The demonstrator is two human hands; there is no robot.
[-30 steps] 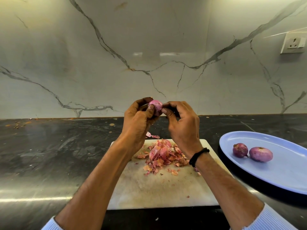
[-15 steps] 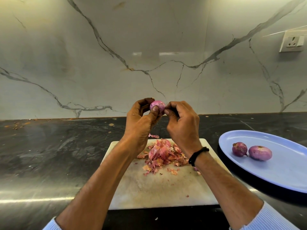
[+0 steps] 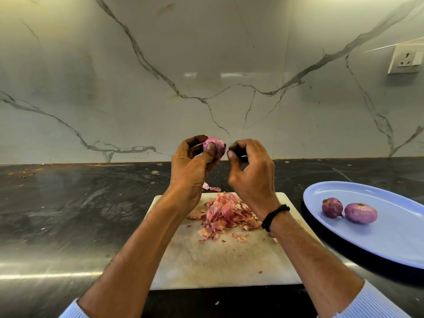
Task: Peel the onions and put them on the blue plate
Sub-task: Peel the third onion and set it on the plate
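Grey-veined marble wall (image 3: 206,65) backs a dark, glossy bench (image 3: 80,203) in my feed. Raised in front of that wall, above the far edge of the bench, is the onion (image 3: 215,145) in hand: pink-purple, glossy and mostly bare of dry skin. I see the left hand (image 3: 190,166) grasping it, thumb pressed across its front and fingers curled round behind. Just beside it, slightly apart, the right hand (image 3: 252,175) has its fingers curled, with thumb and forefinger drawn close. Whether they pinch a scrap of skin I cannot tell. A black wristband (image 3: 274,216) sits on the right wrist.

Below the hands lies a pale cutting board (image 3: 218,267) with a heap of peels (image 3: 223,213) on its far half. To the right, just beside the board, the blue plate (image 3: 390,237) carries two onions (image 3: 332,207) lying side by side, touching or nearly so. High on the wall at right is a white socket (image 3: 405,61); any marking on it is too small for me to read.
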